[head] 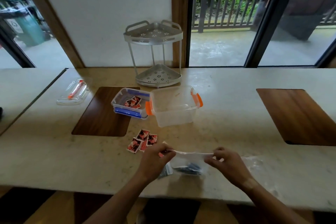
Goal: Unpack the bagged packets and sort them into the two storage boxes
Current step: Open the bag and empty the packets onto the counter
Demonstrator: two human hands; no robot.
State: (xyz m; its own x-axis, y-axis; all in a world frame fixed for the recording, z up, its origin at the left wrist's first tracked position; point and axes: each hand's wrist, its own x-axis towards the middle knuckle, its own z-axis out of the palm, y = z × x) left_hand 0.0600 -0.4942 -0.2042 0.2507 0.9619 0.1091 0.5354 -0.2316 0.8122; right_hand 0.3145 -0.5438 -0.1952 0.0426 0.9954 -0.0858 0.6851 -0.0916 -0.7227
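Clear, crinkled plastic stretches between two hands at the near edge of a pale marble-look counter (54, 160): the left hand (154, 160) and right hand (227, 163) each pinch the top strip of a soft bag (189, 162) with curled fingers, pulling it taut. Dark blue packets (190, 168) show blurred through the film, low in the bag.

Just beyond the bag and to its left, five small square packets (142, 141), glossy red, black and white, lie fanned on the stone, edges overlapping. Further beyond the bag stand the two boxes, both lidless and of clear hard plastic. The larger box (174, 116), rounded-rectangular with orange latches at its sides, sits straight beyond the bag. Touching or just beside it on the left is the shallower blue box (131, 104), with blue clips, holding several more red packets (133, 102); it rests partly on a dark wood-grain mat (98, 114).

Well beyond the bag, against the wall, rises a two-tier corner rack (154, 52) of silvery perforated metal. Far to the bag's left lies a clear lid (72, 92) with an orange strip. A second wood mat (298, 116) lies to the bag's right.
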